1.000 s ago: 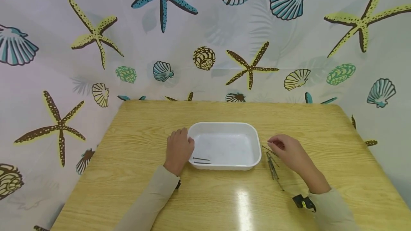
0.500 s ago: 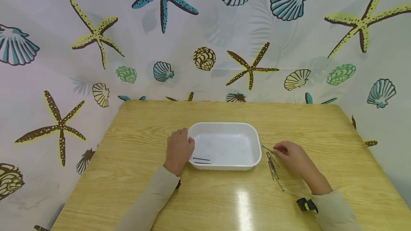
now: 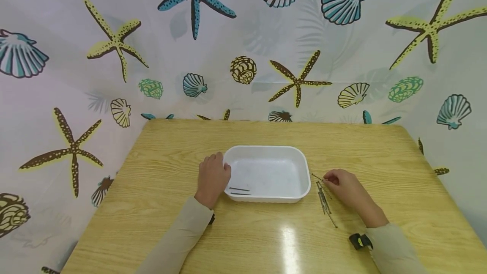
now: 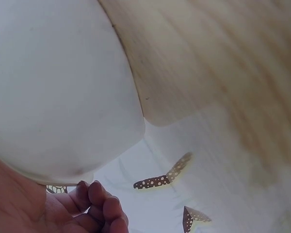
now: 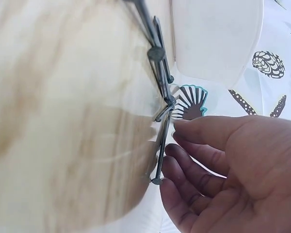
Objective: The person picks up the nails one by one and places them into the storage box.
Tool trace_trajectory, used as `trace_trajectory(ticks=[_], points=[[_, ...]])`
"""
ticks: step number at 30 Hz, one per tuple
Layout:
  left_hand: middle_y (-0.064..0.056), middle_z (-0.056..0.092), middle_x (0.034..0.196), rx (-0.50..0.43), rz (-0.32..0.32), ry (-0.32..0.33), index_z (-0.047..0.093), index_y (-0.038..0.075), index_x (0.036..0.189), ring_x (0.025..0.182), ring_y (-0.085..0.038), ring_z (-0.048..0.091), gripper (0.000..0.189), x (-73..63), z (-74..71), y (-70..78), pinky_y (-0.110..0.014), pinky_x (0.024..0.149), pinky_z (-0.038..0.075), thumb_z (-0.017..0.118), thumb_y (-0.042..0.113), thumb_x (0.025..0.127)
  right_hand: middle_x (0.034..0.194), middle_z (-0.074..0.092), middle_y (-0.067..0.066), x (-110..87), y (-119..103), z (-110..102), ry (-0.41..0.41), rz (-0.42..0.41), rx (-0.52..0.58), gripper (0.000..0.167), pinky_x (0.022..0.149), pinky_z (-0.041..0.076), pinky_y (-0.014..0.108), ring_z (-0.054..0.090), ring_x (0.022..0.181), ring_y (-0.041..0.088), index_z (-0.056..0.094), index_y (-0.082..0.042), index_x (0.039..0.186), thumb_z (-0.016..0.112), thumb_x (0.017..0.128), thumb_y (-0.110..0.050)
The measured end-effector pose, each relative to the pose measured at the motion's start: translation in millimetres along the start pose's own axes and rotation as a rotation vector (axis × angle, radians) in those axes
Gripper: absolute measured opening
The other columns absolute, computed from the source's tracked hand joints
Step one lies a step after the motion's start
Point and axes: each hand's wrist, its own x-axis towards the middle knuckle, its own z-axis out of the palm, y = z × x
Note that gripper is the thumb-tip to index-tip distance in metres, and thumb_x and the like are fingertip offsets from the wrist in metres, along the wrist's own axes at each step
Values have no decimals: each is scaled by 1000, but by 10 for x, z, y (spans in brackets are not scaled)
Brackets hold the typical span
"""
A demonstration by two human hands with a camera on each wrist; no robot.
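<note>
At the left end of a white plastic tray (image 3: 270, 172), my left hand (image 3: 213, 176) holds the rim, thumb over the edge. In the left wrist view its curled fingers (image 4: 104, 206) sit right under the tray's corner. Two nails (image 3: 239, 189) lie inside the tray, near its front left. Right of the tray, my right hand (image 3: 344, 185) bends over a nail (image 3: 317, 177), pinching its near end with thumb and fingertips. The right wrist view shows the fingertips (image 5: 169, 150) along that nail's shaft. A loose bunch of several nails (image 3: 323, 200) lies just beside it.
The wood-grain table (image 3: 243, 236) carries the tray at its middle. Behind and at both sides hangs a white cloth (image 3: 167, 96) printed with starfish and shells. A black strap (image 3: 359, 241) is on the right wrist.
My right hand has come down and slightly to the right, and its fingertips have closed at the nail by the bunch. The left hand and tray have stayed put.
</note>
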Motion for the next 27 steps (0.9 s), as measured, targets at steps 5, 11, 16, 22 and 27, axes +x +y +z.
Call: trace_trajectory(ticks=[5, 11, 16, 22, 27], points=[[-11, 60, 91, -2, 4, 8, 59, 1, 106, 82, -27, 55, 28, -1, 18, -13, -42, 72, 41, 53, 21, 88, 92, 62, 10, 10, -8, 8, -15, 3, 1, 18, 73, 47, 41, 59, 83, 23, 64, 2, 100, 62, 88, -11], [-10, 60, 90, -10, 1, 0, 59, 1, 105, 81, -26, 54, 27, -6, 15, -9, -42, 72, 41, 53, 22, 88, 90, 59, 9, 35, -18, 17, -43, 24, 7, 20, 72, 47, 41, 57, 82, 22, 62, 2, 99, 62, 89, -14], [-10, 60, 88, -20, 3, -5, 59, 2, 104, 80, -26, 54, 26, -13, -2, -4, -42, 71, 41, 52, 21, 89, 88, 58, 8, 64, -16, 26, -55, 37, 7, 18, 71, 45, 39, 55, 79, 20, 61, 2, 97, 62, 89, -14], [-10, 59, 89, -19, 0, -13, 58, 2, 104, 81, -27, 53, 25, -15, -11, 4, -42, 72, 41, 52, 21, 89, 84, 59, 7, 93, -28, 27, -71, 45, 4, 15, 69, 45, 38, 55, 77, 19, 60, 2, 94, 62, 88, -12], [-10, 59, 89, -17, -6, -11, 58, 2, 105, 82, -27, 53, 26, -5, -11, 5, -42, 72, 41, 52, 21, 89, 81, 58, 5, 126, -43, 29, -87, 62, -17, 16, 66, 44, 37, 52, 73, 18, 60, 2, 92, 62, 88, -14]])
